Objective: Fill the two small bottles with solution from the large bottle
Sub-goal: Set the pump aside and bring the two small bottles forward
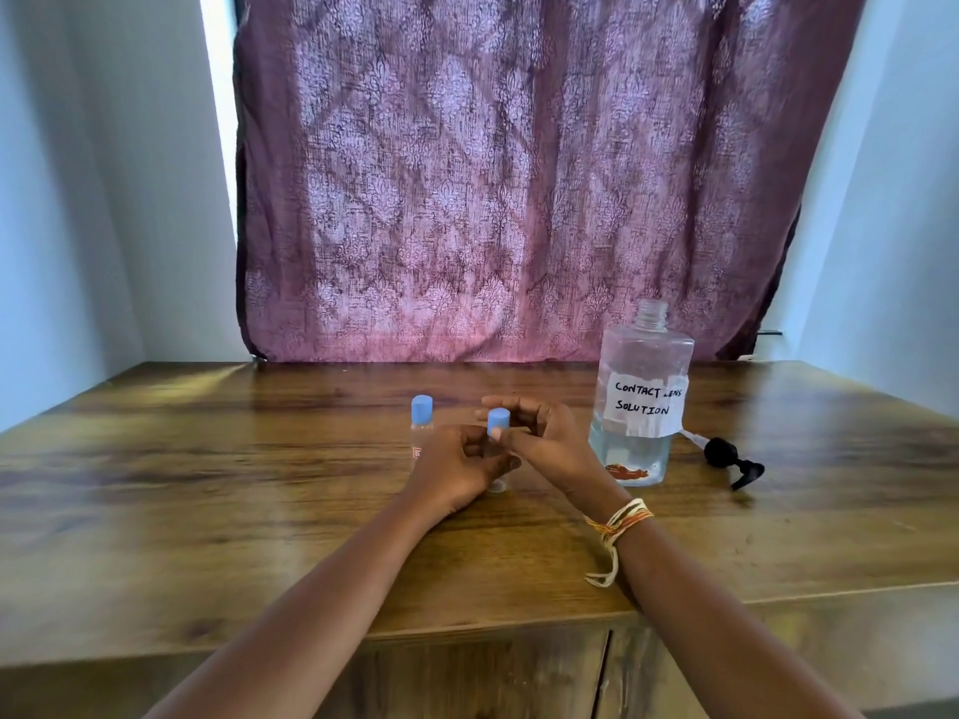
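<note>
A small clear bottle stands on the wooden table between my hands; its blue cap (498, 420) shows above my fingers and its base touches the table. My left hand (456, 467) curls round the bottle's body and hides most of it. My right hand (545, 438) pinches the blue cap between thumb and fingers. A second small bottle (421, 425) with a blue cap stands upright just left of my left hand. The large clear bottle (641, 402), labelled contact lens solution, stands uncapped to the right of my right hand, with liquid low inside.
A black pump head (729, 459) with its tube lies on the table (207, 485) right of the large bottle. A patterned purple curtain (508, 173) hangs behind the table's far edge. White walls flank it. The table's front edge runs under my forearms.
</note>
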`<action>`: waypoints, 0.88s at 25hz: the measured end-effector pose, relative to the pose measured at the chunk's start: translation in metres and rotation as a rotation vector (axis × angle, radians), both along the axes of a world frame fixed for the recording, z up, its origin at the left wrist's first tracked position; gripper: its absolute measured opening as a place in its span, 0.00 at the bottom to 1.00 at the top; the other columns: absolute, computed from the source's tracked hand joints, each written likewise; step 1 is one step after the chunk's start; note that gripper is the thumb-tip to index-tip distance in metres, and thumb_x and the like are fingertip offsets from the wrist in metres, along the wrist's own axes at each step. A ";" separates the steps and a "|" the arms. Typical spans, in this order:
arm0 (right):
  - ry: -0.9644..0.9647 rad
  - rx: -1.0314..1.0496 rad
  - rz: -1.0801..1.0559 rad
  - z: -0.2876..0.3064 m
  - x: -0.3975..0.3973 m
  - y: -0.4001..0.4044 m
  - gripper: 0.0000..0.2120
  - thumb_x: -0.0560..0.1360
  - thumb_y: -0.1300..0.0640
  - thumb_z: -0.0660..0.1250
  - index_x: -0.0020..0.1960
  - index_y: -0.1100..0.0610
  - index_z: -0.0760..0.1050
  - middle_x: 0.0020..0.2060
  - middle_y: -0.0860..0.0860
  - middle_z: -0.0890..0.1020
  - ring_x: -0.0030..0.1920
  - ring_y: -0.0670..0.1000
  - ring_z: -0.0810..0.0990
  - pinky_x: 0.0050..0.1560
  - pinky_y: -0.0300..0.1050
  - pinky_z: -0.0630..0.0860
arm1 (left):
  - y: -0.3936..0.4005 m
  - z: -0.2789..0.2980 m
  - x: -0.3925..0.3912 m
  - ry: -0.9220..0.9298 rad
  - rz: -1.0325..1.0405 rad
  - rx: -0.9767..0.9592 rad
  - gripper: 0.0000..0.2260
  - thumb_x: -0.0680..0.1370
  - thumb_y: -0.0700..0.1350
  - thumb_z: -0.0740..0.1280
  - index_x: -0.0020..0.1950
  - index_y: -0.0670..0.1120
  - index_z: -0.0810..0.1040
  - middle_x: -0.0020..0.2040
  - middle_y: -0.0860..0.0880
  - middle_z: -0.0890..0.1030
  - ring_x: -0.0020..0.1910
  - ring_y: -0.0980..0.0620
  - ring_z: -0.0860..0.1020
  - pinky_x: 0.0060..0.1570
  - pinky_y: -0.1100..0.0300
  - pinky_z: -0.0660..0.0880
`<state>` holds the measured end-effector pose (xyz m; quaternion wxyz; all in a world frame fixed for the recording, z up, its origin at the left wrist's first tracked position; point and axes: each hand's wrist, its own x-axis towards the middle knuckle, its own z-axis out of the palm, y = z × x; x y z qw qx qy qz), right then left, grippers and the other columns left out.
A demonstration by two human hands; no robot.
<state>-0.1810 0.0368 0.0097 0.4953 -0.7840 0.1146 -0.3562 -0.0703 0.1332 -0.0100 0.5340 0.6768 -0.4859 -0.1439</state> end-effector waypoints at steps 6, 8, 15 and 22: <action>-0.085 0.047 -0.119 0.001 0.002 0.002 0.24 0.65 0.60 0.80 0.58 0.55 0.76 0.44 0.54 0.84 0.42 0.46 0.82 0.41 0.35 0.79 | -0.004 -0.005 0.003 0.008 0.017 -0.027 0.09 0.70 0.45 0.76 0.49 0.46 0.83 0.43 0.48 0.86 0.41 0.53 0.85 0.42 0.57 0.82; -0.090 0.072 -0.084 0.002 -0.001 0.002 0.23 0.68 0.63 0.77 0.61 0.56 0.76 0.45 0.55 0.86 0.42 0.48 0.83 0.43 0.39 0.80 | -0.004 -0.006 0.004 0.016 0.010 -0.017 0.10 0.71 0.45 0.75 0.51 0.47 0.84 0.44 0.49 0.86 0.41 0.53 0.85 0.45 0.54 0.82; -0.074 0.109 -0.080 0.002 0.000 0.003 0.26 0.67 0.63 0.78 0.62 0.57 0.75 0.44 0.55 0.83 0.43 0.48 0.82 0.42 0.35 0.79 | -0.005 -0.008 0.004 0.007 0.018 -0.014 0.09 0.70 0.45 0.76 0.48 0.48 0.83 0.43 0.50 0.86 0.41 0.52 0.85 0.46 0.51 0.82; -0.065 0.107 -0.063 0.001 0.001 0.001 0.28 0.67 0.62 0.78 0.64 0.55 0.74 0.47 0.56 0.83 0.45 0.48 0.81 0.43 0.36 0.79 | -0.004 -0.006 0.003 0.005 0.024 -0.010 0.08 0.70 0.45 0.76 0.47 0.48 0.83 0.42 0.49 0.86 0.39 0.54 0.85 0.42 0.56 0.82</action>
